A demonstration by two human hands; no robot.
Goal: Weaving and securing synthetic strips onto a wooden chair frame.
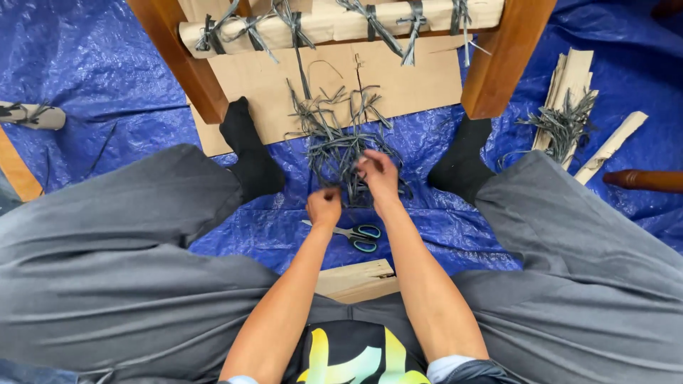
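Observation:
I sit with my legs apart over a blue tarp. A loose pile of thin dark grey strips lies on the tarp and on a brown cardboard sheet between my feet. My left hand is closed in a fist at the pile's near edge, pinching strips. My right hand reaches into the pile with fingers curled around some strips. Scissors with blue handles lie on the tarp just under my wrists.
Two wooden legs of a frame stand ahead, with a cardboard-wrapped bar tied by grey strips between them. Cardboard pieces and more strips lie at right. A cardboard piece rests by my lap. Another wrapped roll lies at left.

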